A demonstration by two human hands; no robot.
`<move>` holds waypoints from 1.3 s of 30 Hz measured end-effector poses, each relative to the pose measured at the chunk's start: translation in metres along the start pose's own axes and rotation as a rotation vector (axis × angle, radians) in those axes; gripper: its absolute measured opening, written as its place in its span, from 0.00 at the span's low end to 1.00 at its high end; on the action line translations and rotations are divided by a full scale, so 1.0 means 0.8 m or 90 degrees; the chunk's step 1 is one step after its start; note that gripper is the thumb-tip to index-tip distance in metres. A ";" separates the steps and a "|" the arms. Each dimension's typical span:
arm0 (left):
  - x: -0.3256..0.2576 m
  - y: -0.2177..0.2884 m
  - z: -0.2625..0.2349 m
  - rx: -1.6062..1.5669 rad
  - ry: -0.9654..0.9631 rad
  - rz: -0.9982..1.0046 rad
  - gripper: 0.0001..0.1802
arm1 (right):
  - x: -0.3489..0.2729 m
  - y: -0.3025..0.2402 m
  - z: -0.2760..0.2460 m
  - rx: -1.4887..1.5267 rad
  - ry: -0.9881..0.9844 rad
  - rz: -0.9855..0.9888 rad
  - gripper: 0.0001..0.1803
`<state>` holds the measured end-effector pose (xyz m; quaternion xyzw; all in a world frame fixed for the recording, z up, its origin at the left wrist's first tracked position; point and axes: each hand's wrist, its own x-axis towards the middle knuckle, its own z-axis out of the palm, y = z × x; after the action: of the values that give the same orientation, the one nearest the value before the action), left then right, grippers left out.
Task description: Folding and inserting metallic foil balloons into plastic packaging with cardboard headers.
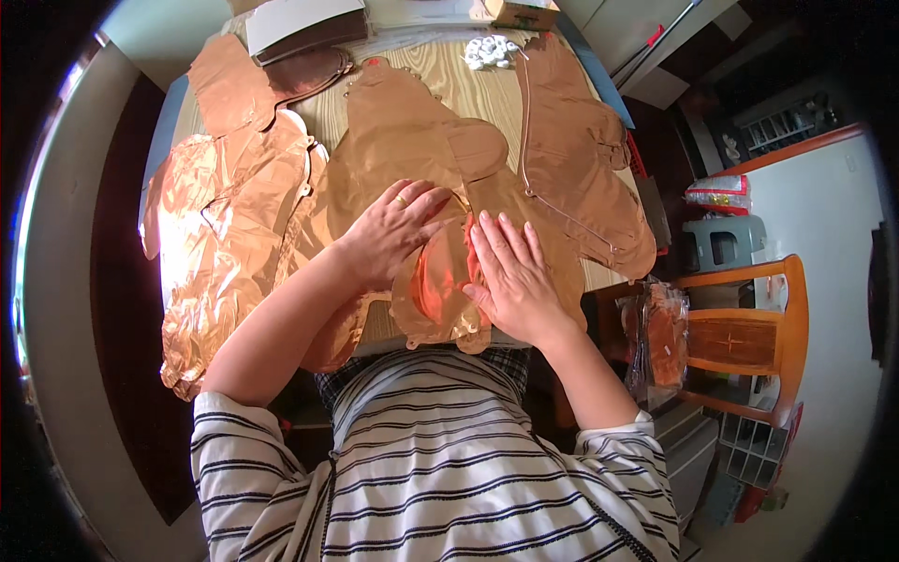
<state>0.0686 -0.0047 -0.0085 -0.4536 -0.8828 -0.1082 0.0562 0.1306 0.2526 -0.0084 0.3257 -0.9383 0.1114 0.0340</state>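
Both of my hands press flat on a deflated rose-gold foil balloon [440, 281] lying at the near edge of the wooden table [473, 84]. My left hand [393, 229], with a ring on one finger, lies palm down on the balloon's upper part. My right hand [513, 272] lies palm down beside it, fingers together and pointing away from me. Neither hand grips anything. More flat foil balloons cover the table: a crinkled pile [225, 234] on the left, one in the middle [403, 131], another on the right [581, 159].
A dark-and-white box [304, 28] and a cardboard box [524, 13] stand at the table's far end, with a white bundle [492, 51] between. A wooden chair [749, 328] with a bag of foil balloons [660, 342] stands at the right. A grey stool [723, 242] is behind it.
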 end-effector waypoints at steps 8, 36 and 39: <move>0.007 -0.004 -0.009 0.006 -0.034 0.013 0.43 | -0.001 0.000 -0.002 0.000 -0.024 0.017 0.46; 0.017 -0.010 -0.008 0.079 -0.034 0.009 0.39 | 0.002 0.020 -0.007 0.034 0.023 -0.029 0.38; 0.019 -0.012 -0.005 0.063 -0.014 0.014 0.40 | 0.001 0.015 -0.003 0.023 0.002 -0.017 0.38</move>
<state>0.0523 0.0010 -0.0031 -0.4613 -0.8825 -0.0587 0.0697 0.1226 0.2620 -0.0079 0.3386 -0.9316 0.1286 0.0312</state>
